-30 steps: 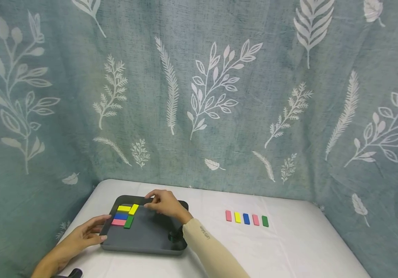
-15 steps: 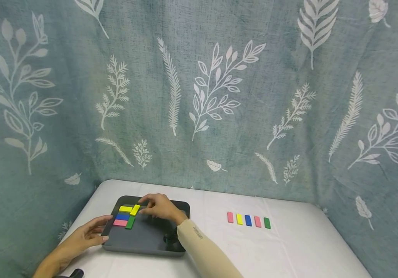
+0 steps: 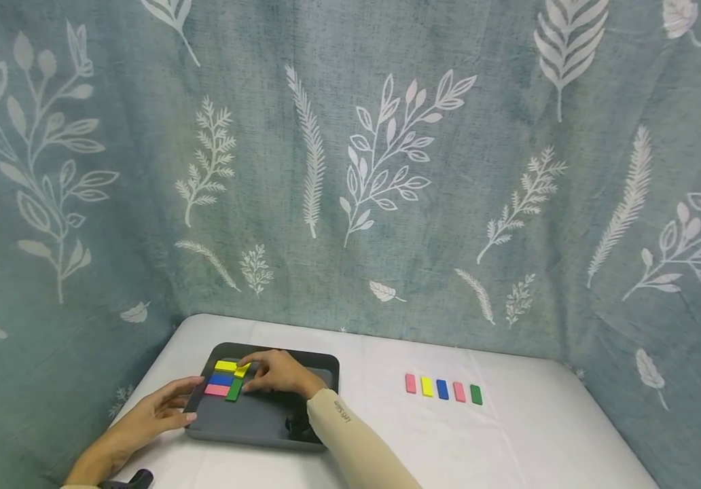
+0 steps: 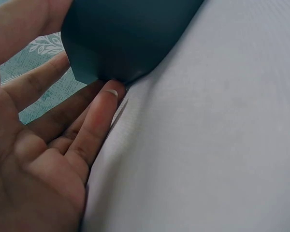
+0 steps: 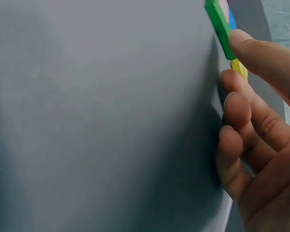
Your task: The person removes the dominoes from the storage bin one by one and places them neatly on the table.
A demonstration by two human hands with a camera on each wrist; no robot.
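A dark grey tray (image 3: pixel 246 433) holds a cluster of small rectangular blocks: a flat yellow block (image 3: pixel 225 366), a blue block (image 3: pixel 221 379) and a pink block (image 3: pixel 217 390). Along their right side lie a green block (image 3: pixel 234 390) and a second yellow block (image 3: pixel 241 372), end to end. My right hand (image 3: pixel 278 372) reaches over from the right, fingertips touching these two; one fingertip meets the green block (image 5: pixel 218 26) in the right wrist view. At the tray's left side, my left hand (image 3: pixel 157 407) grips the wall, its fingers low by the corner (image 4: pixel 116 53).
To the tray's right, a row of several blocks lies on the white cloth (image 3: pixel 381 435): pink (image 3: pixel 410 383), yellow (image 3: pixel 426 386), blue (image 3: pixel 442 389), pink (image 3: pixel 459 392), green (image 3: pixel 476 394). A leaf-patterned curtain (image 3: pixel 326 272) hangs behind the table.
My right hand has moved left across the tray, from its back wall to the second yellow and green blocks, which it now touches. The left hand stays at the tray's side.
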